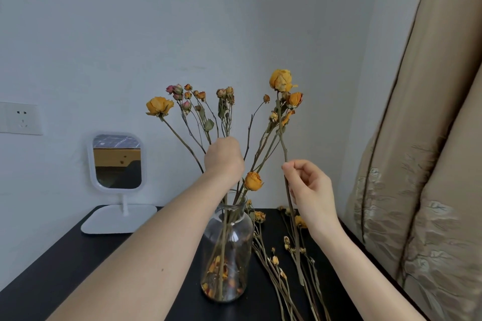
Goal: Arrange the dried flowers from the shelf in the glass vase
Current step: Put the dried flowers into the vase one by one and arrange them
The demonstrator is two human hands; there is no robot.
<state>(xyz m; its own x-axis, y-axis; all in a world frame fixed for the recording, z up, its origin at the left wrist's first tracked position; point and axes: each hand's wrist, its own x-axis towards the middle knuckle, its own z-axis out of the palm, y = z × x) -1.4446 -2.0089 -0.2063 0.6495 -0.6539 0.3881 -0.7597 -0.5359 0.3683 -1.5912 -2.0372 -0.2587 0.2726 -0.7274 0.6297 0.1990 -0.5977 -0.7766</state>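
Some flowers behind left hand, grip unseen

Grips the bunch of dried flowers with the left hand, just above the mouth of the glass vase; lower ends inside the vase, heads fanning upward. Pinches a single yellow rose stem with the right hand, upright, right of the vase and outside it. Loose stems flat on the black table, right of the vase. Orange petals in the vase bottom. Far left: white stand mirror, wall socket. Right edge: beige curtain.
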